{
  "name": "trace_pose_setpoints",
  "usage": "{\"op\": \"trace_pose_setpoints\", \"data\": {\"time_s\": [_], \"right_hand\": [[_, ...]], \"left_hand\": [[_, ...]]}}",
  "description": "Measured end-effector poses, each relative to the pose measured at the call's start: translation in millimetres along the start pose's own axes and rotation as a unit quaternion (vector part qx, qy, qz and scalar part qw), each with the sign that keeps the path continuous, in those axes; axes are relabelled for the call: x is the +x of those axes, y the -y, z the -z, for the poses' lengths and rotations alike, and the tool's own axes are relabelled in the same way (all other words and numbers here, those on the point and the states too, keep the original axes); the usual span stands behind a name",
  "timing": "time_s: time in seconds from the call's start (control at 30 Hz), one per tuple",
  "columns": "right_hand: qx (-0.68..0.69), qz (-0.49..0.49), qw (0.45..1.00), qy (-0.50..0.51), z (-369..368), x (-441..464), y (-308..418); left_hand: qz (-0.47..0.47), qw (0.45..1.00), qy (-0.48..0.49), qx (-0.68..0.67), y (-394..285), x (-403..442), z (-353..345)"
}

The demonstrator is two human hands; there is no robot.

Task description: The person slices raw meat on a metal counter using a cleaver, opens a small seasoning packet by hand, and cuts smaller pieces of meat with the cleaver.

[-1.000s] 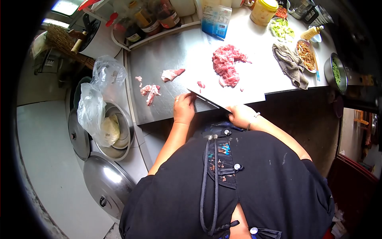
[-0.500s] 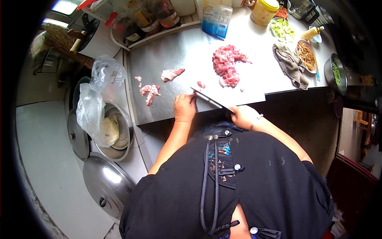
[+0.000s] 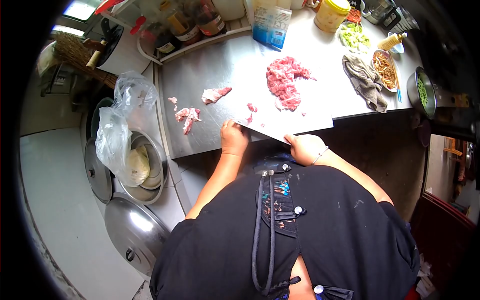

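Observation:
My right hand (image 3: 306,149) is closed round the handle end of a kitchen knife (image 3: 267,133), its pale blade pointing left along the counter's front edge. Close to the blade's far end, my left hand (image 3: 234,139) has its fingers curled together; whatever they hold is hidden. Small meat scraps (image 3: 252,107) lie just beyond the blade. Farther off is a heap of sliced raw meat (image 3: 285,82) on the bright work surface. A fatty chunk of meat (image 3: 216,95) and some trimmings (image 3: 188,118) rest on the metal counter (image 3: 195,75) to the left.
A crumpled cloth (image 3: 365,82), a plate of brown shredded food (image 3: 384,71) with chopsticks and chopped greens (image 3: 355,37) sit at right. Bottles (image 3: 187,27) and a blue-white bag (image 3: 271,27) line the back. A plastic bag (image 3: 115,135) hangs over a metal basin (image 3: 159,175) at left.
The knife blade has turned from a dark, edge-on look to a bright flat face. My left hand has shifted slightly right and down. More small meat scraps show by the blade.

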State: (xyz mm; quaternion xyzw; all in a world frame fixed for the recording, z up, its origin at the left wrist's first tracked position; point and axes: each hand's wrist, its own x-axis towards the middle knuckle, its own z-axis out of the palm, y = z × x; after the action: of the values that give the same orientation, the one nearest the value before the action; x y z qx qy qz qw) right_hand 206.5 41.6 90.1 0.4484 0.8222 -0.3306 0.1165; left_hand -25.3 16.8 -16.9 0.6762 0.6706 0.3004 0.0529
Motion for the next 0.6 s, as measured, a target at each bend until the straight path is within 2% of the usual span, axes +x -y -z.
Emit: {"op": "trace_pose_setpoints", "data": {"time_s": [0.1,0.17,0.2,0.3,0.37,0.4,0.47,0.6], "right_hand": [[-0.002,0.003,1.0,-0.007,2.0,-1.8,0.8],[-0.008,-0.006,1.0,0.005,4.4,-4.0,1.8],[-0.009,-0.005,1.0,0.005,4.5,-4.5,1.7],[-0.015,-0.024,0.999,0.019,5.2,-4.0,1.4],[-0.004,-0.05,0.998,0.047,4.9,0.5,2.3],[-0.003,-0.051,0.998,0.047,2.9,5.2,2.7],[0.006,-0.032,0.999,0.03,-1.3,18.3,4.6],[0.015,-0.032,0.999,0.021,1.9,30.3,14.8]], "left_hand": [[0.023,0.999,-0.014,-0.026,1.8,-1.8,-4.1],[0.112,0.992,-0.006,-0.05,1.8,-2.7,-6.6],[0.112,0.992,-0.006,-0.05,1.4,-1.8,-6.6],[0.106,0.994,0.002,-0.029,-0.4,1.3,-7.2],[0.067,0.997,-0.015,-0.03,-1.8,1.5,-9.4],[0.067,0.997,-0.014,-0.031,-3.7,2.7,-7.7],[-0.018,1.0,0.0,-0.006,-7.9,7.2,-3.7],[-0.034,0.999,-0.024,0.004,-8.0,6.2,-3.3]]}}
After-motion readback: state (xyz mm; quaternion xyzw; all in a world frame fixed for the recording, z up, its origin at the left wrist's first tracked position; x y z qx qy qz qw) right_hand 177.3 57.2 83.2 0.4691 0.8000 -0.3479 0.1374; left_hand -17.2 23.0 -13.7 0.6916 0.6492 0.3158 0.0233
